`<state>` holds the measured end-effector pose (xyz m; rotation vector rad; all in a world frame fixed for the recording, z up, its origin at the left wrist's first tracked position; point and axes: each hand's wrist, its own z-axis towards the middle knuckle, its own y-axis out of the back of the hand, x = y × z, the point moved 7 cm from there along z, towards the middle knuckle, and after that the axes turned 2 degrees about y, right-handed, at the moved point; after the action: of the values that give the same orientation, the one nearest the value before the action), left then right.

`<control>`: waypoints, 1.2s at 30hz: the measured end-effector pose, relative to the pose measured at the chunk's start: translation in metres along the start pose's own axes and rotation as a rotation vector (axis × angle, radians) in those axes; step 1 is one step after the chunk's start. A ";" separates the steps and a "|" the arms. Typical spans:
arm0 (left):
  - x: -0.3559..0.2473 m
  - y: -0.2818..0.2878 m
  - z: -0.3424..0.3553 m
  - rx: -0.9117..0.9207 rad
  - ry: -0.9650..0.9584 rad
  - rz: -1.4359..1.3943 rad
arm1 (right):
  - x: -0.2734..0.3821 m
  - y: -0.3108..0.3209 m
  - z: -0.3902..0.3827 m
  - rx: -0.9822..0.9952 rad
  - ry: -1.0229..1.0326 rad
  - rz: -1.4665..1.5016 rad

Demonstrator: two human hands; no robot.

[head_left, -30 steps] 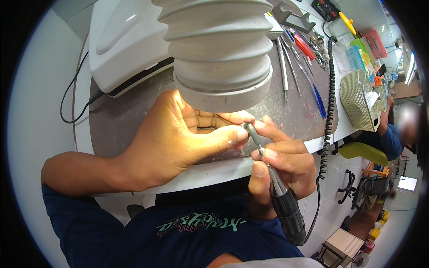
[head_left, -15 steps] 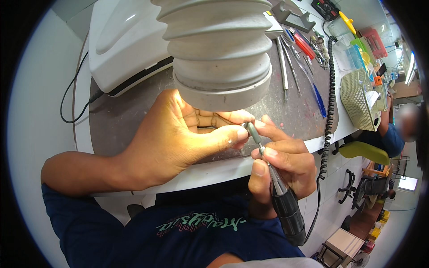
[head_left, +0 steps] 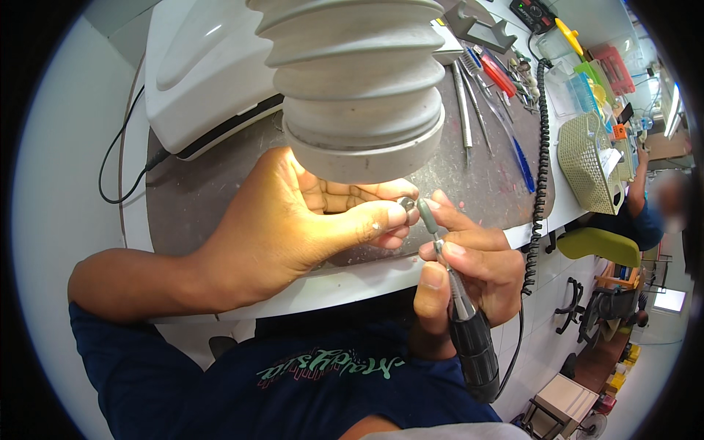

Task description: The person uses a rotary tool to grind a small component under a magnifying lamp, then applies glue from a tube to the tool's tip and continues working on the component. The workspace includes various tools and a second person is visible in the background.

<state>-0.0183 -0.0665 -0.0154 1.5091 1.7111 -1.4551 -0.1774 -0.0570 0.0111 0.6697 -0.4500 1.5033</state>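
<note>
Between the thumb and fingers of my left hand [head_left: 293, 220] is pinched a small shiny metal piece [head_left: 408, 204], too small to name more exactly. My right hand [head_left: 477, 271] grips a black and silver rotary handpiece [head_left: 471, 341], tilted with its tip up and to the left. A grey-green, rounded polishing bit [head_left: 427, 217] sits in its end, just right of the metal piece, with a small gap between them. Both hands are under the mouth of a ribbed, pale suction hose [head_left: 363, 154], above the near edge of the grey work mat [head_left: 198, 205].
A white machine [head_left: 213, 66] stands at the back left. Metal hand tools [head_left: 466, 110] and a blue-ended tool [head_left: 522, 165] lie on the right of the mat. Beyond runs a coiled black cord [head_left: 543, 147] beside a perforated basket [head_left: 587, 165]. Another person [head_left: 645, 213] sits far right.
The handpiece has shifted slightly right, and its bit has come away from the metal piece, which now shows more fully. At far right the other person's arm has risen.
</note>
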 end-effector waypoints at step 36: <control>0.004 0.002 0.001 0.013 0.042 0.041 | -0.001 -0.002 0.001 0.018 0.003 -0.012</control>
<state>-0.0178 -0.0658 -0.0205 1.5832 1.6876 -1.4256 -0.1756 -0.0583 0.0107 0.6837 -0.4297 1.4982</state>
